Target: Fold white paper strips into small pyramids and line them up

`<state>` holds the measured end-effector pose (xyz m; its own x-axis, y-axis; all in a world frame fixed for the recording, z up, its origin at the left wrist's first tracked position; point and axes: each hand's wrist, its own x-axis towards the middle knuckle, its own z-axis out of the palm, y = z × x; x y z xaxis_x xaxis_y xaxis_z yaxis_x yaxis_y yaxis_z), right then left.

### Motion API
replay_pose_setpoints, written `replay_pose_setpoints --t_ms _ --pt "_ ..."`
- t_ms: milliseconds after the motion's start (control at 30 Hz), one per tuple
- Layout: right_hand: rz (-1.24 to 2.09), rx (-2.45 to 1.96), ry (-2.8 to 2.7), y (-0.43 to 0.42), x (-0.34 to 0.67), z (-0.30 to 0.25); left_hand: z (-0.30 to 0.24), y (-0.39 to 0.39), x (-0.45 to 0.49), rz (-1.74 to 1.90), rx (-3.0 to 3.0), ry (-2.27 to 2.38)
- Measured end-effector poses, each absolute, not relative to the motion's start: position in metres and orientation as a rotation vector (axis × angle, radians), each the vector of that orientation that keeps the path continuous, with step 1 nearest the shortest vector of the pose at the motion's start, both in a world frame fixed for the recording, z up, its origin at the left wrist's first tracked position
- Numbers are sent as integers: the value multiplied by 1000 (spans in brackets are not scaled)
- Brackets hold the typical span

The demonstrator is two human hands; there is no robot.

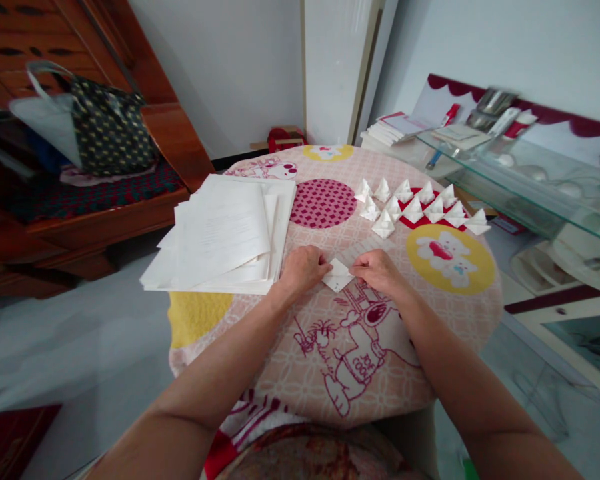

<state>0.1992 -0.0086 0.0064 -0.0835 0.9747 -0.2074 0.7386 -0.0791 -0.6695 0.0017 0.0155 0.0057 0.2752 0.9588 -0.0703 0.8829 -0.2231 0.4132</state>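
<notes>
two bare forearms reach in from the lower edge over a round table under a pink printed cloth. left hand and right hand meet on a small white folded paper that lies flat on the cloth between the fingertips. the left fingers are bunched together and nip its left corner. the right thumb and fingers are pressed close and pinch its right edge.

just below the fingers the cloth shows a cartoon dog, and the lettering on its shirt seems to read "joe cool". beside the left knuckles, on the outer side, lies a stack of white sheets; any print on them is too faint to read. beyond the right fingertips a cluster of folded paper triangles stands in rows. well apart, past the sheets, a dotted bag rests on a wooden bench.
</notes>
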Motion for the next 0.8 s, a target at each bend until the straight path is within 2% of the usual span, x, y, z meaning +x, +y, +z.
replay_pose_setpoints --t_ms 467,667,800 --pt "731 -1936 -2044 -13 190 19 7 15 4 235 2137 1708" --pt "757 -1995 -2008 -10 191 19 12 14 6 194 2121 1736" --pt "915 -2028 -1898 -9 198 18 12 13 7 198 2140 1735"
